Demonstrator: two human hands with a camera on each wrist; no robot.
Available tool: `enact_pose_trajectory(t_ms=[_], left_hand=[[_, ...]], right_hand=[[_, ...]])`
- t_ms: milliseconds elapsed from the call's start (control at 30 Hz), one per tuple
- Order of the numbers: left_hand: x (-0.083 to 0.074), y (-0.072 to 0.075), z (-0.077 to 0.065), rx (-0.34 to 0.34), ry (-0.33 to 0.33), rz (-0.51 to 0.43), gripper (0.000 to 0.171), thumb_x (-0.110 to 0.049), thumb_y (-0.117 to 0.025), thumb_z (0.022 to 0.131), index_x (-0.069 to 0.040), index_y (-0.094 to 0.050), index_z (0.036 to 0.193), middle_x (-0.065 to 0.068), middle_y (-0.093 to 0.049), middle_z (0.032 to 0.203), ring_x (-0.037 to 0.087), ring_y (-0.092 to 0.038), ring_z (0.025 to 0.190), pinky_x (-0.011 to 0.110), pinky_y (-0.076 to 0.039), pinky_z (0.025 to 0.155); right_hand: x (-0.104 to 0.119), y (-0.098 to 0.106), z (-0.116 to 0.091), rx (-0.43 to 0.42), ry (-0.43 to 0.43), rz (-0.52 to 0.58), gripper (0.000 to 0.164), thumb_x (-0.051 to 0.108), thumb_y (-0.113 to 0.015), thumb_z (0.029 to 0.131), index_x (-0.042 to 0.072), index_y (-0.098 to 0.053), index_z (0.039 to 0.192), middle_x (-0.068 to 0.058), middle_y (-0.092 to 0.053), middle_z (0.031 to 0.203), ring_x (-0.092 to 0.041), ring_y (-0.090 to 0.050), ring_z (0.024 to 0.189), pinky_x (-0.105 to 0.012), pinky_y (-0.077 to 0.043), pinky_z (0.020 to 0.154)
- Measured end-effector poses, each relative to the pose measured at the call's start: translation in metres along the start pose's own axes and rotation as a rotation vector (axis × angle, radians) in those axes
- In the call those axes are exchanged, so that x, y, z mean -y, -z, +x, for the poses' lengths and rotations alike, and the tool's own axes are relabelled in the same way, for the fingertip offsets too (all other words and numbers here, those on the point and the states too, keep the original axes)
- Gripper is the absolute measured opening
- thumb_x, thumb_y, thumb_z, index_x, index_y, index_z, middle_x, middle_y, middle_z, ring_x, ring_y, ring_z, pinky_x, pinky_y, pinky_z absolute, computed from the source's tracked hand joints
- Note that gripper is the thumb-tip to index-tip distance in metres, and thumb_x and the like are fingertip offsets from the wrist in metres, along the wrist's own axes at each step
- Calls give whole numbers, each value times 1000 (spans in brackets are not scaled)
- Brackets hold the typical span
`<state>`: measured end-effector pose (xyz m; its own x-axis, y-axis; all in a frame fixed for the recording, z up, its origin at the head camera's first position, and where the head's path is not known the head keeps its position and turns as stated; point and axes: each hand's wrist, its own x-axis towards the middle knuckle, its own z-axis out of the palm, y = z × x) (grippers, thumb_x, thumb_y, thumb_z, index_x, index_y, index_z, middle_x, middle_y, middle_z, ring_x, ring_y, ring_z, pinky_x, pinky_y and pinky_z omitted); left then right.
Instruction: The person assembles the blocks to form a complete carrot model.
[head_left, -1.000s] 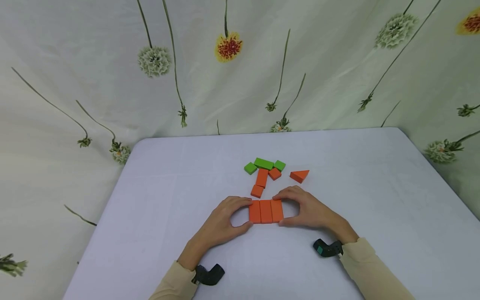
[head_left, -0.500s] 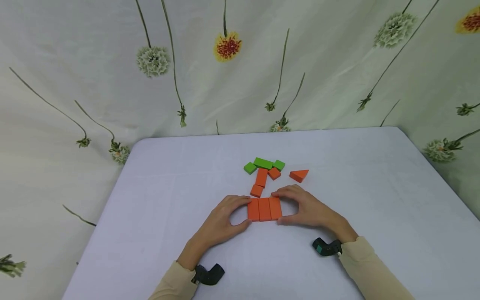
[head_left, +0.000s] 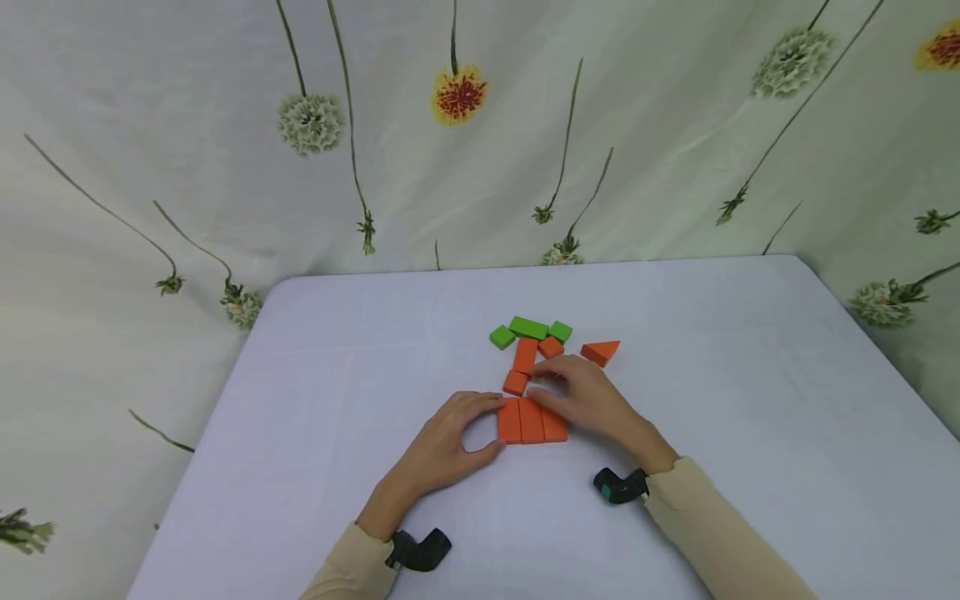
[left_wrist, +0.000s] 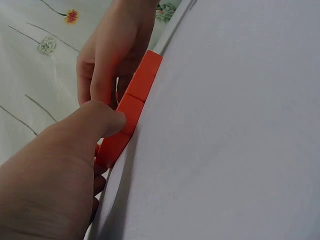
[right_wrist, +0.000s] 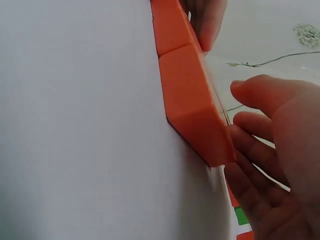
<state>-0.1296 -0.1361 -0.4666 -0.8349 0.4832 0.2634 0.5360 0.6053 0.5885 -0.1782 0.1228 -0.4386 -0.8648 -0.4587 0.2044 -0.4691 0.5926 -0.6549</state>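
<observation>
Three orange rectangular blocks (head_left: 532, 421) lie side by side on the table in the head view. My left hand (head_left: 442, 442) grips the leftmost one, thumb (left_wrist: 114, 121) at its near end and fingers at its far end. Over the right block's far end reaches my right hand (head_left: 585, 396), thumb and fingers apart. Its fingertips are beside a small orange block (head_left: 515, 382); whether they touch it is unclear. In the right wrist view nothing shows between that thumb (right_wrist: 250, 92) and the fingers. Just beyond lies a longer orange block (head_left: 525, 355).
Farther back are a long green block (head_left: 529, 327), two small green blocks (head_left: 502, 337) (head_left: 561, 331) and another small orange block (head_left: 551, 347). An orange triangular block (head_left: 601, 352) lies right of them. A flowered cloth (head_left: 645, 125) hangs behind the white table (head_left: 300, 433).
Both hands first slid the three-block row slightly away from me. My right hand then let go of the right block and moved left and forward to the small orange block. The left hand stays put.
</observation>
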Motion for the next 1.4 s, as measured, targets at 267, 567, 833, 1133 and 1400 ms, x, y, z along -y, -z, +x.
enact_pose_trajectory(t_ms=[267,567,833,1133,1400], left_hand=[[2,-1,0,-9,-21,9,55,-25,-82,88,-13,-64,138,0,-63,140,17,-56,132,40,-50,110],[2,-1,0,-6,-14,3,54,-26,-82,89,-14,-65,138,-1,-63,141,17,-55,133,40,-50,111],[1,0,0,-3,-9,11,54,-27,-82,89,-14,-65,138,-1,-63,140,17,-55,132,39,-50,111],[0,0,0,-4,-7,5,54,-26,-82,89,-15,-64,138,-1,-63,140,17,-55,133,40,-50,111],[0,0,-1,-14,-15,11,54,-26,-82,88,-14,-64,138,-1,-63,140,17,-55,132,40,-51,110]], right_hand=[[6,-10,9,-19,-28,-139,27,25,-77,93,11,-76,117,-1,-75,108,-19,-67,101,-39,-58,91],[16,-13,15,-47,-79,-197,26,32,-80,90,14,-77,110,2,-74,101,-18,-66,98,-38,-58,91],[17,-12,16,-23,-94,-193,30,34,-79,91,15,-77,114,1,-75,105,-18,-67,100,-39,-58,92],[21,-12,18,-8,-101,-220,33,33,-79,91,14,-78,117,0,-75,104,-17,-66,95,-37,-58,88],[22,-10,18,-11,-111,-203,33,34,-80,91,15,-78,117,1,-76,104,-18,-67,97,-38,-58,89]])
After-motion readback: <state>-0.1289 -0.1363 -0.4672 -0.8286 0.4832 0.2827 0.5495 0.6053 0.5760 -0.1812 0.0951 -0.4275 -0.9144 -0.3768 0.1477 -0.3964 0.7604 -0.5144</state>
